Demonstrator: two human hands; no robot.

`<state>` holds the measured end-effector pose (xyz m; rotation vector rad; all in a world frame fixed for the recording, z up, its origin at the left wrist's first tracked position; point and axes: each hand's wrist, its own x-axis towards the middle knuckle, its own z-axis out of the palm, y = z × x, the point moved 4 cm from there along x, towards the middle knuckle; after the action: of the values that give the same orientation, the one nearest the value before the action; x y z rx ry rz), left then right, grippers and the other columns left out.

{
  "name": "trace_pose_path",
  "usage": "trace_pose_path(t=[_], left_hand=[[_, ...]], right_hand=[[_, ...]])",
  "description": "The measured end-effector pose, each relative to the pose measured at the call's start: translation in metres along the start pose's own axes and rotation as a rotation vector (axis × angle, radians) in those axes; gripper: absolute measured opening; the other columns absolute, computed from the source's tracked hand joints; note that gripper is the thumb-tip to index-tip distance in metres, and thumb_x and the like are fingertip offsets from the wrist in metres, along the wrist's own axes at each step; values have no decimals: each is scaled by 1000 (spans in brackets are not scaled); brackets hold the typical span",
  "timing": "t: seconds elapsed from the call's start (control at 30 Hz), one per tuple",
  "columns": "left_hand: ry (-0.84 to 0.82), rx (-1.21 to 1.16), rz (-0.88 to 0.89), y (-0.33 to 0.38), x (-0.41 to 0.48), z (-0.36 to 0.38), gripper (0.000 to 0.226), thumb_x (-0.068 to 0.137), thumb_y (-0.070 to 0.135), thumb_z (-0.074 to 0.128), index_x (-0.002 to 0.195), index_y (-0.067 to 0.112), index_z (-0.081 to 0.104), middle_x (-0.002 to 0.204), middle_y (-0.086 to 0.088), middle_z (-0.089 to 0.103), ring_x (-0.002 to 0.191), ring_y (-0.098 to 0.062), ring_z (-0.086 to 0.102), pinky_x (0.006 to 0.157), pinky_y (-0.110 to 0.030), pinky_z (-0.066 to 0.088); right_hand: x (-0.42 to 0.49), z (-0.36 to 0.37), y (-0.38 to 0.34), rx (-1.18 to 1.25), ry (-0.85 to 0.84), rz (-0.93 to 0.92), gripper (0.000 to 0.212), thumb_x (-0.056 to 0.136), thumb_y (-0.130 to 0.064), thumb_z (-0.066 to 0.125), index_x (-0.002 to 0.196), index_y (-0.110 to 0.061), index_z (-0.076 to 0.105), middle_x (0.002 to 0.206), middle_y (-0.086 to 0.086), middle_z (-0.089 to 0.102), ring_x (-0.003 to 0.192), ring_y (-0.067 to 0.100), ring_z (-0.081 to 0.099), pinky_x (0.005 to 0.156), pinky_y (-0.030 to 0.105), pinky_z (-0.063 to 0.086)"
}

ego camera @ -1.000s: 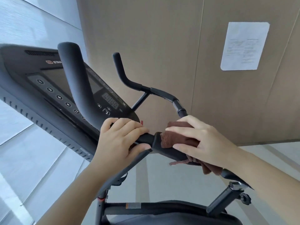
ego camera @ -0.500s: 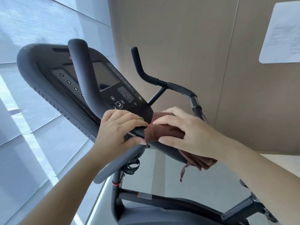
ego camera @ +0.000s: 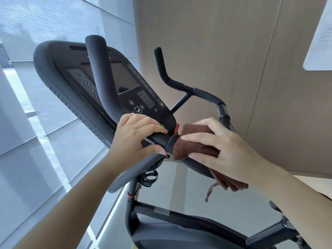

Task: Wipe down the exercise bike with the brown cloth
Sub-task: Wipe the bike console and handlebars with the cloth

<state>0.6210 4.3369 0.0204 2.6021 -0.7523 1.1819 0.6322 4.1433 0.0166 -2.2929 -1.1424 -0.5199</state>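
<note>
The black exercise bike fills the middle of the view, with its console (ego camera: 124,81) tilted at the left and its handlebar (ego camera: 181,87) curving up behind. My left hand (ego camera: 138,139) grips the near handlebar bar just below the console. Right beside it, my right hand (ego camera: 221,150) presses the folded brown cloth (ego camera: 194,144) around the same bar. A loose corner of the cloth hangs below my right wrist. The two hands are a short gap apart.
A tan panelled wall (ego camera: 224,42) stands behind the bike, with a white paper sheet (ego camera: 321,40) stuck at the upper right. A shaded window (ego camera: 36,141) runs along the left. The bike frame (ego camera: 179,216) and seat post clamp (ego camera: 287,229) lie below.
The view has swung left and down, so the bike sits further right in frame. My right hand with the cloth stays wrapped on the bar next to my left hand, shifting only slightly along it.
</note>
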Motion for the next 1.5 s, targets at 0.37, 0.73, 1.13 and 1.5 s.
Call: trace_pose_path(t=[0.37, 0.73, 1.13, 1.5], left_hand=[[85, -37, 55, -3, -2, 3, 61, 80, 68, 34, 90, 21, 71, 91, 6, 68, 94, -11, 48, 89, -32, 25], [170, -28, 133, -13, -6, 10, 47, 78, 61, 48, 89, 20, 69, 86, 5, 67, 85, -25, 60, 89, -35, 26], [123, -45, 165, -16, -6, 8, 38, 81, 46, 50, 92, 15, 69, 86, 0, 67, 84, -27, 60, 87, -37, 25], [136, -75, 198, -19, -8, 8, 36, 83, 44, 48, 92, 16, 69, 83, -1, 66, 82, -27, 59, 86, -36, 26]], right_hand=[[0, 21, -26, -461, 408, 603, 42, 87, -47, 50, 124, -25, 51, 108, 11, 52, 85, 28, 52, 69, 32, 42], [-25, 14, -35, -392, 277, 512, 63, 80, -55, 53, 137, -47, 28, 153, -6, 20, 135, 20, 30, 98, 34, 32], [19, 66, -72, -650, 919, 610, 24, 85, -32, 57, 105, -25, 68, 118, 7, 60, 88, 31, 56, 65, 32, 45], [18, 74, -71, -721, 1096, 638, 16, 82, -24, 62, 93, -20, 72, 114, 11, 64, 84, 32, 58, 67, 32, 46]])
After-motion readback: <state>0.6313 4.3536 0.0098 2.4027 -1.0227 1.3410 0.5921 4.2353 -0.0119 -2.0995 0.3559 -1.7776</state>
